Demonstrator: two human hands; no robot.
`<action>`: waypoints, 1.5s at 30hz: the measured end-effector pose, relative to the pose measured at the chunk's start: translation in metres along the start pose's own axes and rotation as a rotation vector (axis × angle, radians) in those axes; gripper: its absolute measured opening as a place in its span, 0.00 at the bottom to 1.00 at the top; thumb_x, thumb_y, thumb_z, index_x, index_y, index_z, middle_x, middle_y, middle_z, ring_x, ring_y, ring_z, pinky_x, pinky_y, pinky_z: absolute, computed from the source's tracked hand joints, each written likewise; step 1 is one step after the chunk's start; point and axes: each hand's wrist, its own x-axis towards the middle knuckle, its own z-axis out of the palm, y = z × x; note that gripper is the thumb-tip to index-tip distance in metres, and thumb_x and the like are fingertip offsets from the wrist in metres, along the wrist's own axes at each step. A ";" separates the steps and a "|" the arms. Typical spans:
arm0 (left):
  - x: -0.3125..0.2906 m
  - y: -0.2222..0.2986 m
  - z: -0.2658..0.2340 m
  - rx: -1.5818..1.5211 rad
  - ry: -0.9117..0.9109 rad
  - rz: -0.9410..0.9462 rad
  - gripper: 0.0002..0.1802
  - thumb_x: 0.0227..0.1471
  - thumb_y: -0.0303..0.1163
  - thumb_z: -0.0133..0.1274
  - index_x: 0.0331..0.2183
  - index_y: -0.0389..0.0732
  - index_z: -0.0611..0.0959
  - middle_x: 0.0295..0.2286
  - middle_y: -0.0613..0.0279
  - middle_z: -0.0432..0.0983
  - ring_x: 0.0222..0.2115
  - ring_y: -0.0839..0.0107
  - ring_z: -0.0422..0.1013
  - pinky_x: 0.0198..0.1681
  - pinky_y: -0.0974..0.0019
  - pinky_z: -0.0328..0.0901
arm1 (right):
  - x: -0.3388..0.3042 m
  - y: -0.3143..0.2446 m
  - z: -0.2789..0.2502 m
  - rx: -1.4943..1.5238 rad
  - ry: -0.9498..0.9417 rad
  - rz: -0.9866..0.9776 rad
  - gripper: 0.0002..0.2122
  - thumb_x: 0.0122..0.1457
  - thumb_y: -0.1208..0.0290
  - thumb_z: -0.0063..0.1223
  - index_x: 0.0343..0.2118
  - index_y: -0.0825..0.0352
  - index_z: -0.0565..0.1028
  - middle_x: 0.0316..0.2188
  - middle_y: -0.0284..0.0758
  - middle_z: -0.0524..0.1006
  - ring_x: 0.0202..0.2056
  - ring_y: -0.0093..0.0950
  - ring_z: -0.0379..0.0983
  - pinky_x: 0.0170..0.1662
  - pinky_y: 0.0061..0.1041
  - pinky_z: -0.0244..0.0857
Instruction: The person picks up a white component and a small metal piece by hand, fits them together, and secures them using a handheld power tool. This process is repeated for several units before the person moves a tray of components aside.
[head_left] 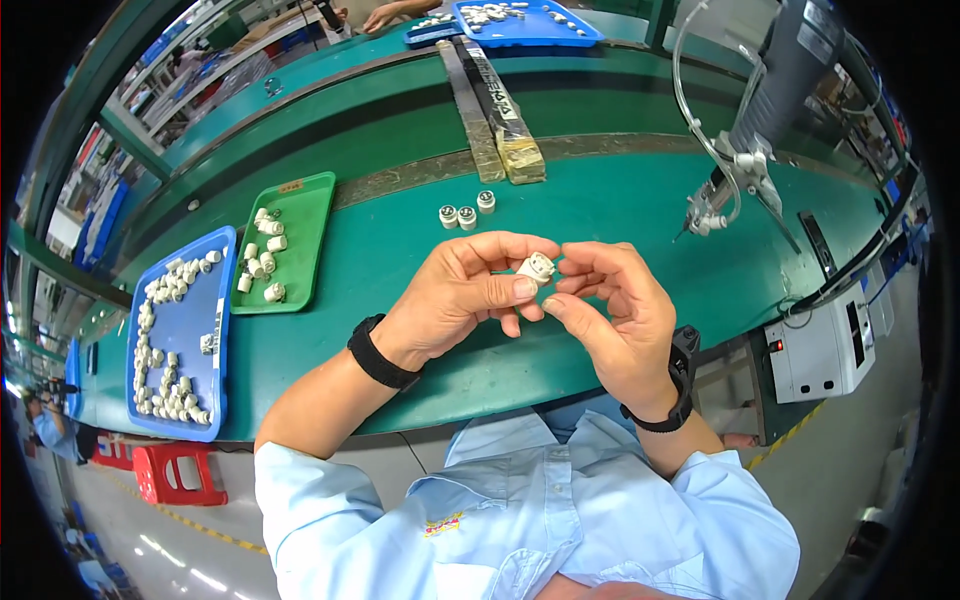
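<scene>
My left hand (460, 285) pinches a small white cylindrical plastic part (536, 268) between thumb and fingers, above the green table. The part is tilted, and its end with small raised details faces up and toward the right. Close beside it, my right hand (625, 310) has curled fingers, with a gap between thumb and index finger. Its fingertips are at the part's right side; whether they touch it I cannot tell. Beyond my hands, several similar white parts with dark tops (467, 216) stand upright on the green tabletop (390, 230).
To the left lie a green tray (322, 235) and a blue tray (221, 400), both with white parts. A tool on an arm (715, 195) hangs at the right above a white box (815, 355). Taped strips (505, 120) cross the back. Another person's hand (385, 15) is at the far bench.
</scene>
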 end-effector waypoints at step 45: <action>-0.006 -0.039 0.025 0.253 0.061 0.044 0.10 0.56 0.21 0.59 0.39 0.39 0.76 0.33 0.67 0.76 0.32 0.84 0.72 0.30 0.78 0.70 | -0.042 0.009 -0.012 -0.049 0.088 0.145 0.06 0.56 0.84 0.60 0.36 0.73 0.81 0.33 0.36 0.81 0.34 0.23 0.78 0.35 0.19 0.71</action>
